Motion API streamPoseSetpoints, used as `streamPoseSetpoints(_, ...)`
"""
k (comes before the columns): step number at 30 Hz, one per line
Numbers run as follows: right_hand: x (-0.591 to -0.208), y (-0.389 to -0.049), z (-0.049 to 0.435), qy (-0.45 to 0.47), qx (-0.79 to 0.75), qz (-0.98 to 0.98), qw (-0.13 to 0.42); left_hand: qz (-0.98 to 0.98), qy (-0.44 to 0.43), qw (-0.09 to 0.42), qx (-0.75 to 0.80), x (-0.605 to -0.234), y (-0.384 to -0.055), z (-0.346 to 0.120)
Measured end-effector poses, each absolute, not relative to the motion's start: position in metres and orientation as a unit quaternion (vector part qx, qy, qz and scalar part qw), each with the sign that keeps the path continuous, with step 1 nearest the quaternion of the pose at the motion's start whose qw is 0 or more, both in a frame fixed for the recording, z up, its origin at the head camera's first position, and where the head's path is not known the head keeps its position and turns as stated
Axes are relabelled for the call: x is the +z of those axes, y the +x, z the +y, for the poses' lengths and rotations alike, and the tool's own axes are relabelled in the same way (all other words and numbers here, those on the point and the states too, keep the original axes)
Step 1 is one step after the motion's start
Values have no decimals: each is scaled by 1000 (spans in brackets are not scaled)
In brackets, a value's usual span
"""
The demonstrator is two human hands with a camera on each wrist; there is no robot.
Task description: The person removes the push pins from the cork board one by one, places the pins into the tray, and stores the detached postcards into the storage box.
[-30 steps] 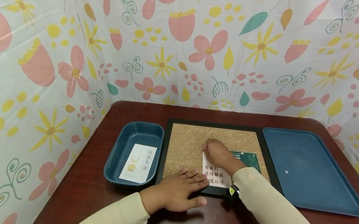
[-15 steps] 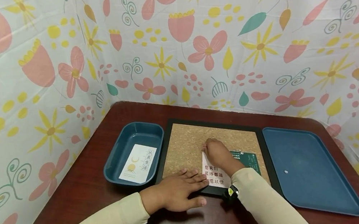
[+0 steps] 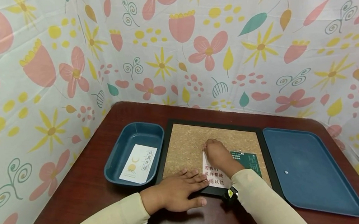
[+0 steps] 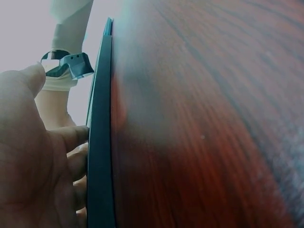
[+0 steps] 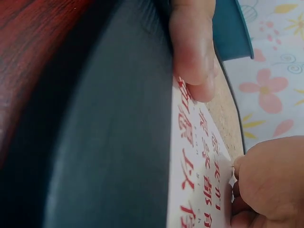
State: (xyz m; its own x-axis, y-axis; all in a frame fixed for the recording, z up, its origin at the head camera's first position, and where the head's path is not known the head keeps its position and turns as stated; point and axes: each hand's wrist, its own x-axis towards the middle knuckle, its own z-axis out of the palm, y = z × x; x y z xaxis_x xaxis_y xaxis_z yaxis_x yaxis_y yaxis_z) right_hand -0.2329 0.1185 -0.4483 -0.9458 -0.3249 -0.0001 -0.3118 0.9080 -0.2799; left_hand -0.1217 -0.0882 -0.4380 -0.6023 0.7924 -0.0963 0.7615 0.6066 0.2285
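My left hand (image 3: 179, 191) lies flat, fingers spread over the front edge of a black-framed cork board (image 3: 185, 140). Its fingertips rest at the lower left corner of a white card with red characters (image 3: 214, 175), as the right wrist view also shows. My right hand (image 3: 217, 153) is curled at that card's top edge, fingertips pinched together against the board. Whatever small thing they pinch is hidden by the fingers; I cannot tell its kind. Partly behind the right hand lies a green card (image 3: 249, 159) with a small clear pin (image 3: 242, 153) at its top.
Left of the board, a deep blue tray (image 3: 109, 162) holds a white card with a yellow print (image 3: 138, 163). On the right lies a shallow blue tray (image 3: 318, 170) with one small clear thing (image 3: 286, 172) on it. A flowered curtain (image 3: 175, 72) stands behind the table (image 3: 86, 193).
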Motion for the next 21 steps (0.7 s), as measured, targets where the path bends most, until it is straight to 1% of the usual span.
streamPoseSetpoints(9,-448,-230,118,-147,-158,976,34,891,436,95,83,-439,-122,-89)
streamPoseSetpoints(21,-449,-229,115,-156,-112,981,12,891,436,96,84,-439,-122,-89)
